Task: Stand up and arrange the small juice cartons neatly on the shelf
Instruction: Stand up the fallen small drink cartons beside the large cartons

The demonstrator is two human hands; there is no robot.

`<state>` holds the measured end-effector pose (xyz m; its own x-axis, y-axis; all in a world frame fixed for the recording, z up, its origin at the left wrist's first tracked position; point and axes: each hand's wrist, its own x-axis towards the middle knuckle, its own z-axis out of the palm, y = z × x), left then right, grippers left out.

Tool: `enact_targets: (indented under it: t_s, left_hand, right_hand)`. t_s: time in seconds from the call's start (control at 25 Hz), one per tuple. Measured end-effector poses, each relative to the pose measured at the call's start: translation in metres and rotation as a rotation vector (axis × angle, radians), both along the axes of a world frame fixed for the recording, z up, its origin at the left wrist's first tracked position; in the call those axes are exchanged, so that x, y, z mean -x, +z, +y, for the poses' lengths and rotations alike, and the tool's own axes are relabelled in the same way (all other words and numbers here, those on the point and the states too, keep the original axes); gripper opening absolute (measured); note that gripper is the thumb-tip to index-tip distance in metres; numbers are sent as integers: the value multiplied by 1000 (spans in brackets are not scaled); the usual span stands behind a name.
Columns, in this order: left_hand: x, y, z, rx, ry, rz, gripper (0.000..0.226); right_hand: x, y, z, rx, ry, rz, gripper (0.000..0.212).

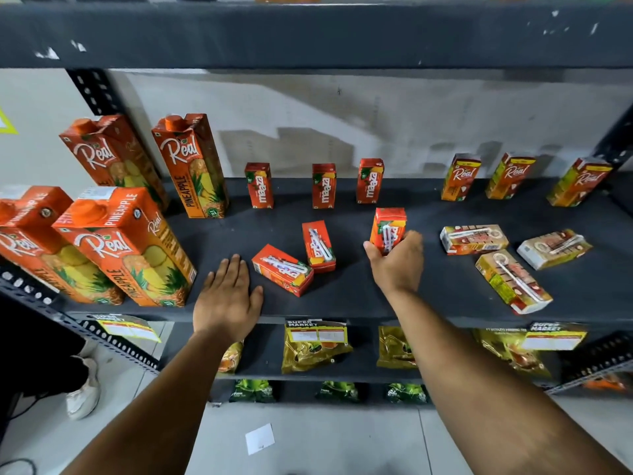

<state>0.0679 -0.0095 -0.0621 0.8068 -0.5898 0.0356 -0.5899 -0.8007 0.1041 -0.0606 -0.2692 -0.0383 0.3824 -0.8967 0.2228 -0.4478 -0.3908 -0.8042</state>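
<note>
Juice cartons, small ones, are spread over the dark shelf [342, 299]: I count three red mango cartons [323, 186] upright along the back, three yellow-green ones [460, 177] upright to their right, and five lying flat nearer the front. Tall pineapple cartons [123, 245] fill the shelf's left end, well apart from the work. Of the flat ones, two red cartons [283, 270] lie just right of my left hand [226, 296], and three pale ones [474, 238] lie to the far right. My right hand [397, 262] is clamped around a sixth red carton [388, 231], thumb one side, fingers the other, holding it near upright mid-shelf. Left hand lies flat, fingers spread, holding nothing. I judge these light, stiff-walled but dentable; grip the broad faces gently, clear of the taped straw.
</note>
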Motion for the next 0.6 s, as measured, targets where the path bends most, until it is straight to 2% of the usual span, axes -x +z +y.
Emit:
enact_targets:
  t_s: [0.12,0.2,0.24,0.28,0.44,0.6]
  left_hand:
    - [1,1,0,2,0,-7,80]
    - [1,0,0,13,-1,-13,82]
    - [1,0,0,15,-1,-12,81]
    - [1,1,0,16,0,-12,80]
    - [2,2,0,7,11,-7,77]
    - [2,3,0,-21,5,-6,75]
  right_hand:
    - [6,14,0,-15,-2,-85,103]
    - [8,34,-7,15,5,-121,107]
    - [8,45,-11,52,19,-80,104]
    - [7,55,-15,95,43,10,101]
    - [-4,86,-25,347,154,566,80]
    - [-17,118,-35,378,432,891,30]
